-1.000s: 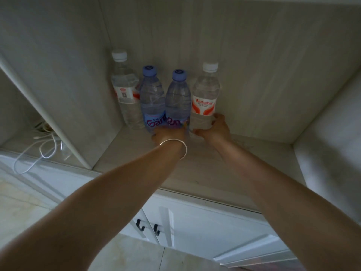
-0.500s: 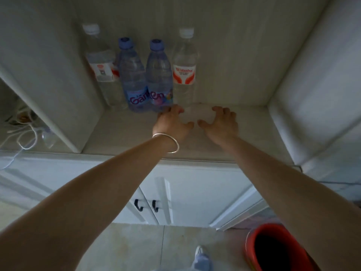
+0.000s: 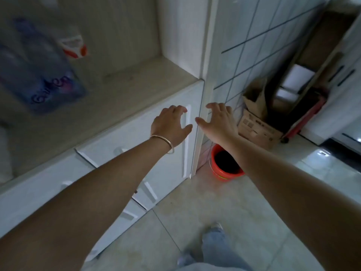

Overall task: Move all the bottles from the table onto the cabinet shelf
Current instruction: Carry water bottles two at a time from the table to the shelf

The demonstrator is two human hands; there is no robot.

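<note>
Both hands are empty right now. The left hand [image 3: 171, 125] and right hand [image 3: 219, 119] hang in the air side by side, near each other but not touching, fingers loosely spread, in front of the white cabinet door [image 3: 136, 137] and off the shelf [image 3: 121, 85].

The bottles [image 3: 46, 75] that show are standing on the shelf at the far left, badly blurred. I can make out a blue label and, behind it, a red and white label [image 3: 73, 46], but can't count them properly. No table in view, so I can't tell if any bottles are left there.

My guess is the step in hand is heading back for more. If so: turn fully before reaching, take one bottle per hand around the middle, and set the new ones to the right of the group where the shelf is bare. Put them down upright and let go gently so the row doesn't topple.

Room: light wood-look shelf in a niche, tiled wall [image 3: 254, 45] to the right, pale tiled floor. A red bucket [image 3: 226, 167] sits on the floor just by the cabinet corner, with a cardboard box [image 3: 256, 126] beyond it. Worth watching the feet around that bucket.
</note>
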